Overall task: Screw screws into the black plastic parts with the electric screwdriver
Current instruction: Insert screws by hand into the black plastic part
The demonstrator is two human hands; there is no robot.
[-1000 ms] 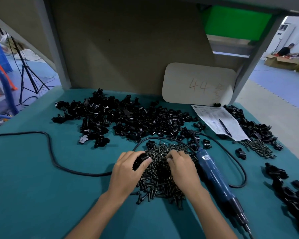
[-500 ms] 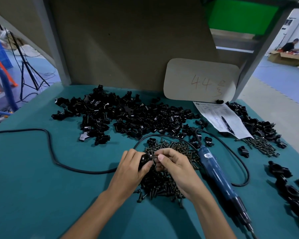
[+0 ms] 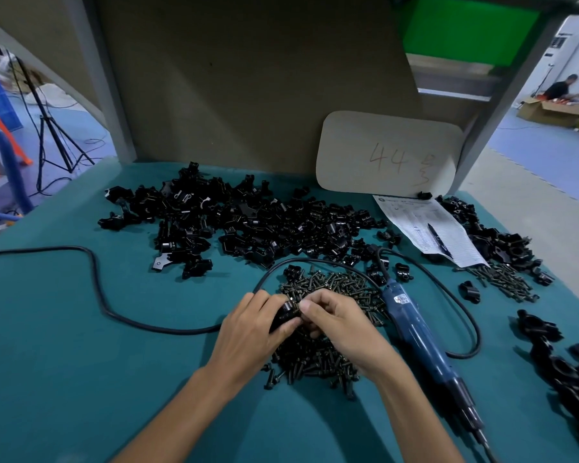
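Now left hand (image 3: 250,332) grips rounded black plastic part (image 3: 285,314); right hand (image 3: 341,324) pinches it.

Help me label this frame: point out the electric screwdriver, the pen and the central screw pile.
electric screwdriver (image 3: 415,332): head view, blue body.
pen (image 3: 439,240): head view, middle of barrel.
central screw pile (image 3: 335,284): head view, far half.

light: desk (image 3: 64,362) dimly lit, brighter beyond its right end | shadows: soft | edges: curved by wide-angle distortion
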